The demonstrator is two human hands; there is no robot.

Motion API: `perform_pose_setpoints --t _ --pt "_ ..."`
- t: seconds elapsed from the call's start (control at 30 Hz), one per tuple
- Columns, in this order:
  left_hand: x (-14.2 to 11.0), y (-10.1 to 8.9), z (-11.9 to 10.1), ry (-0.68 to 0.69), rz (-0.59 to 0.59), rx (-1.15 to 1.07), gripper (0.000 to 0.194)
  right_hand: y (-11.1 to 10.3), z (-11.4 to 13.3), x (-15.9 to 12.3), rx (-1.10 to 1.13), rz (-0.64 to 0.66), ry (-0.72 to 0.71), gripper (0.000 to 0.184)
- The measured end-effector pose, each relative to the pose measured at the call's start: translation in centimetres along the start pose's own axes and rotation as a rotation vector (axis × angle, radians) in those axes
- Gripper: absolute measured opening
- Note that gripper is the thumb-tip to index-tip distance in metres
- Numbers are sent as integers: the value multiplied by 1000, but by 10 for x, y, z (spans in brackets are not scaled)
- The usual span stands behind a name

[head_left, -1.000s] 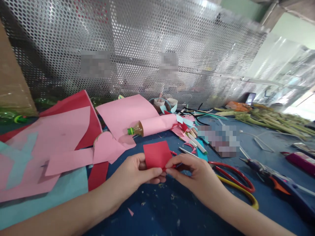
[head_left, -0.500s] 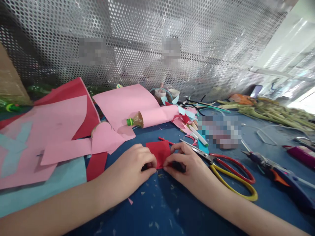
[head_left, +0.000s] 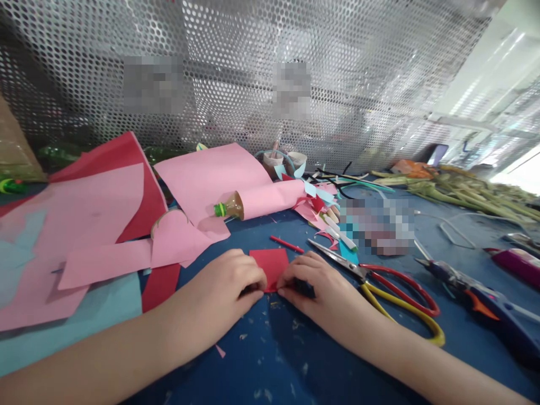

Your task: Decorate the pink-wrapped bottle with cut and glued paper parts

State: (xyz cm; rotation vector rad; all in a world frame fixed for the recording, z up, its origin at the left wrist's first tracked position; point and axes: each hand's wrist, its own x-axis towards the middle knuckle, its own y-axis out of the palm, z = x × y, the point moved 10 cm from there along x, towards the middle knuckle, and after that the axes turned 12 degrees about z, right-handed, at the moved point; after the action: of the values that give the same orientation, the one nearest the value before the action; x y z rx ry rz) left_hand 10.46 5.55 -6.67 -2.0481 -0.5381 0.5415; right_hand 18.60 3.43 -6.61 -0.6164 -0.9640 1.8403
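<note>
A small red square of paper (head_left: 270, 264) lies low over the blue table, between my two hands. My left hand (head_left: 236, 279) pinches its near left corner, fingers curled and thumb pressed in. At the near right corner my right hand (head_left: 310, 283) holds the paper in the same way. Fingertips cover both near corners. Just beyond the paper rests a thin red stick (head_left: 287, 243). Scissors (head_left: 363, 272) with one red and one yellow handle lie open, close to my right hand.
Pink paper sheets (head_left: 105, 208) cover the left side. A pink-wrapped bottle (head_left: 270, 199) lies behind my hands, near paper scraps (head_left: 314, 214). A glue gun (head_left: 481, 301) and a magenta object (head_left: 517, 264) sit at right. A perforated silvery screen (head_left: 236, 73) stands at the back.
The red paper has tipped flatter toward the table, and its far edge sits lower, uncovering more of the red stick. My fingers have shifted slightly on its near corners.
</note>
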Motion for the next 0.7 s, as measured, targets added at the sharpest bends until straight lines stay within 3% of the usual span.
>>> perform_pose_setpoints --t 0.27,0.53,0.7 --pt "3 1 -3 77 63 43 18 4 -2 0 -33 44 37 10" --pt "4 0 10 -36 58 -87 12 1 5 -6 -42 30 -60 16" --pt "2 -1 -5 146 33 -41 20 0 5 -4 -88 35 -48 15"
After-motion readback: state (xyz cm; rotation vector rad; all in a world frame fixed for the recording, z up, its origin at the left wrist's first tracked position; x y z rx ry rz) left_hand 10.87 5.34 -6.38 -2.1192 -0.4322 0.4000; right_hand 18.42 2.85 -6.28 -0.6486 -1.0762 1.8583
